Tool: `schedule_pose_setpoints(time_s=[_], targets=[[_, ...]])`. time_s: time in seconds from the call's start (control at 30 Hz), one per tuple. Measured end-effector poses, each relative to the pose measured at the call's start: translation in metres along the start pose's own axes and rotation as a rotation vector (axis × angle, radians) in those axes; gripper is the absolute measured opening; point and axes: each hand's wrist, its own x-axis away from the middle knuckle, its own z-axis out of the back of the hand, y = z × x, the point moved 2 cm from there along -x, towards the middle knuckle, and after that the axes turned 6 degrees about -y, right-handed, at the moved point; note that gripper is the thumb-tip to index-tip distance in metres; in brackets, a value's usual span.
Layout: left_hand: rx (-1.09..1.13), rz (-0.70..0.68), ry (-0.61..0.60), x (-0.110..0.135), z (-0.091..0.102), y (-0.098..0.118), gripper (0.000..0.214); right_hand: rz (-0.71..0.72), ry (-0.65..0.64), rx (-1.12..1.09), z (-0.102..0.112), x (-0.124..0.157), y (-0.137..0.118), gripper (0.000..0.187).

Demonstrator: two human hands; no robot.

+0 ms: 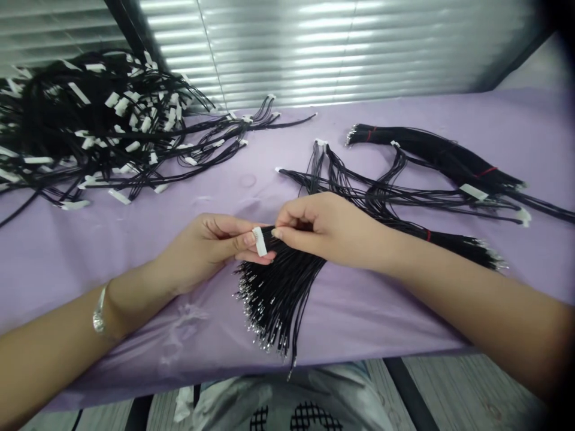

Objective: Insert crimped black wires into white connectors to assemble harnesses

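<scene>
My left hand [220, 242] is closed on a white connector [260, 242], pinching it between thumb and fingers. Black wires run out of the connector's right side. At those wires, close to the connector, my right hand [318, 230] pinches with thumb and forefinger; the exact wire between its tips is too small to make out. Under both hands a fanned bundle of black wires [278, 293] with bare silvery terminals spreads toward the table's front edge. Its other end, tied with a red band, reaches out to the right beneath my right forearm.
A large heap of black cables with white connectors [103, 120] lies at the back left. Another tied wire bundle [431, 149] rests at the back right, beside several finished-looking harnesses [359, 185]. A purple cloth [179, 335] covers the table. Blinds [269, 48] stand behind.
</scene>
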Motion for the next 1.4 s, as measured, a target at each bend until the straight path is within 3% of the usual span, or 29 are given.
schedule_pose_setpoints(time_s=[0.2,0.47,0.63,0.7,0.77,0.83,0.93,1.03,1.17,1.4], targets=[[0.018,0.024,-0.002,-0.003,-0.001,-0.002,0.011,0.076,-0.049,0.019,-0.004,-0.002,0.006,0.017],[0.072,0.016,-0.027,-0.003,-0.002,-0.001,0.01,0.007,-0.051,0.065,-0.004,-0.003,0.003,0.021],[0.117,-0.105,0.085,-0.008,-0.004,0.012,0.012,0.09,0.33,0.462,-0.001,0.009,-0.017,0.02],[0.163,-0.116,0.154,-0.012,-0.003,0.015,0.012,0.126,0.408,0.615,-0.004,0.013,-0.023,0.019],[0.209,-0.096,0.206,-0.016,0.0,0.014,0.015,0.177,0.334,0.719,-0.012,0.014,-0.024,0.017],[0.248,-0.079,0.23,-0.018,0.003,0.01,0.017,0.207,0.171,0.746,-0.02,0.011,-0.019,0.017],[0.298,-0.072,0.198,-0.018,0.008,0.005,0.012,0.206,-0.042,0.634,-0.025,0.004,-0.007,0.018],[0.314,-0.066,0.157,-0.016,0.011,0.002,0.004,0.243,-0.138,0.475,-0.022,0.0,0.002,0.018],[0.295,-0.077,0.144,-0.014,0.013,0.0,0.004,0.284,-0.164,0.383,-0.017,-0.001,0.003,0.017],[0.2,-0.067,0.145,-0.011,0.009,0.0,0.016,0.244,-0.02,0.2,-0.012,0.002,-0.002,0.016]])
